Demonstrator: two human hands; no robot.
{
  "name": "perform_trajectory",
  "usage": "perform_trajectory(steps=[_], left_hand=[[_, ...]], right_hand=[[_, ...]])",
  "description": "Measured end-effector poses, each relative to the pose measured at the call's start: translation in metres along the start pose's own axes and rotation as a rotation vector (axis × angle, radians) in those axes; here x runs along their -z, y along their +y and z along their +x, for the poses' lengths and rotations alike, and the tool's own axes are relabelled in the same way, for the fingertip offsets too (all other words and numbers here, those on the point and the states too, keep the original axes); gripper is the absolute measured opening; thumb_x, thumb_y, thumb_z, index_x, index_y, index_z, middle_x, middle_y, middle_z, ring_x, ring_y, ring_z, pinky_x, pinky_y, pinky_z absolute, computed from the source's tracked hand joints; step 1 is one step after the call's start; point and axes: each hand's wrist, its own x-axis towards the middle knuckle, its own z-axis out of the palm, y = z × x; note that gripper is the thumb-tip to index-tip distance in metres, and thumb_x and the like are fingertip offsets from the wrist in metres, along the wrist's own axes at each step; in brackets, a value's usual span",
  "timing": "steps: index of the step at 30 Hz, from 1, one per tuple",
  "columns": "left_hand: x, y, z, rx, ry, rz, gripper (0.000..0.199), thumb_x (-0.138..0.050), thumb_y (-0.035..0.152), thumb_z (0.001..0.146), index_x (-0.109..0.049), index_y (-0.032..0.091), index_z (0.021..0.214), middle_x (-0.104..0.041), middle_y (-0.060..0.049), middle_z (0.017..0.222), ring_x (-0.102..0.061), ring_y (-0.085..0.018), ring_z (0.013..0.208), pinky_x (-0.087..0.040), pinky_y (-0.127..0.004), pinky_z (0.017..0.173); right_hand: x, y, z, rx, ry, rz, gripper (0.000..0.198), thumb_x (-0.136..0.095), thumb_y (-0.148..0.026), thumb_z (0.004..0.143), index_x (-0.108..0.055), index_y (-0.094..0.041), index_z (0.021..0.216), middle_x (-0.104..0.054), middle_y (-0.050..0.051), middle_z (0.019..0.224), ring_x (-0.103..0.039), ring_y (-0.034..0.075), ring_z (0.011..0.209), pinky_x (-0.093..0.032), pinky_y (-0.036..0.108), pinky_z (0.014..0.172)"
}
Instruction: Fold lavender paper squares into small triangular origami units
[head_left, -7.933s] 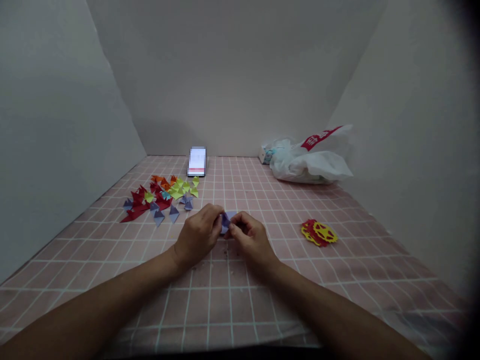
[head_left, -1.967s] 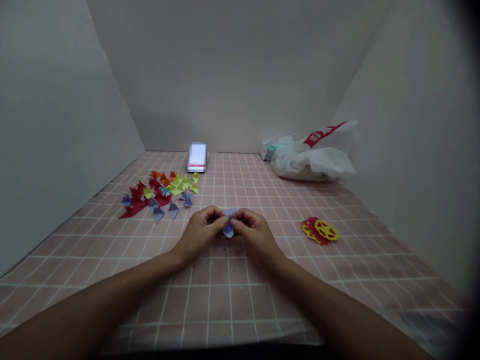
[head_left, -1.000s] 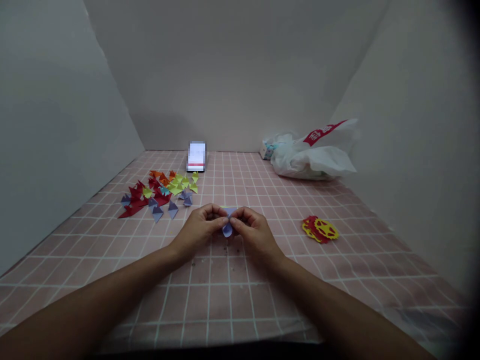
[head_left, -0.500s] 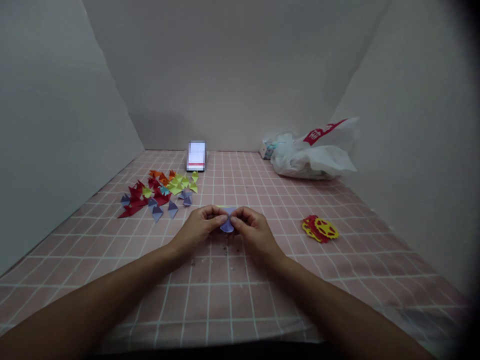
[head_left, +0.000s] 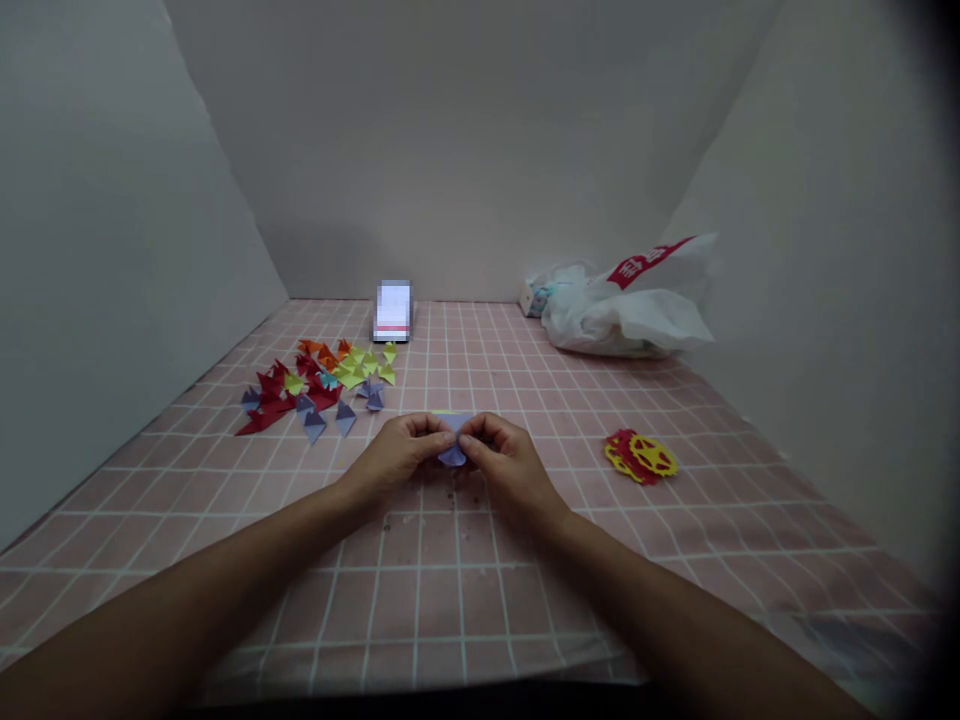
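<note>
A small piece of purple paper (head_left: 452, 457) is pinched between my two hands above the middle of the table. My left hand (head_left: 401, 450) grips its left side, thumb and fingers closed. My right hand (head_left: 506, 455) holds the right side in the same kind of pinch. Part of the paper hangs below the thumbs with a rounded lower edge; its upper part spreads out behind the fingertips. A strip of yellow paper (head_left: 442, 411) shows just behind the purple piece. Most folds are hidden by the fingers.
Folded paper pieces (head_left: 315, 385) in red, orange, yellow, blue and purple lie at left. A phone (head_left: 393, 311) with a blurred screen stands at the back. White plastic bag (head_left: 637, 315) and small box (head_left: 531, 298) sit back right; red and yellow cut-out discs (head_left: 642, 458) lie right.
Both hands stay in nearly the same place on the purple paper. The thumbs have come slightly closer together, and the paper's lower part has shifted a little.
</note>
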Motion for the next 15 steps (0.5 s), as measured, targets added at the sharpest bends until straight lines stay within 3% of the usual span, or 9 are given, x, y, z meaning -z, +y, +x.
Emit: perform_trajectory(steps=[15], left_hand=[[0.0012, 0.0022, 0.0004, 0.017, 0.016, 0.095, 0.016, -0.077, 0.028, 0.070, -0.066, 0.016, 0.067, -0.064, 0.000, 0.065, -0.058, -0.011, 0.058, -0.046, -0.024, 0.059]], right_hand=[[0.0006, 0.0014, 0.0022, 0.029, -0.008, -0.007, 0.013, -0.065, -0.026, 0.080, -0.055, -0.021, 0.075, -0.059, -0.005, 0.064, -0.058, 0.010, 0.050, -0.045, 0.024, 0.049]])
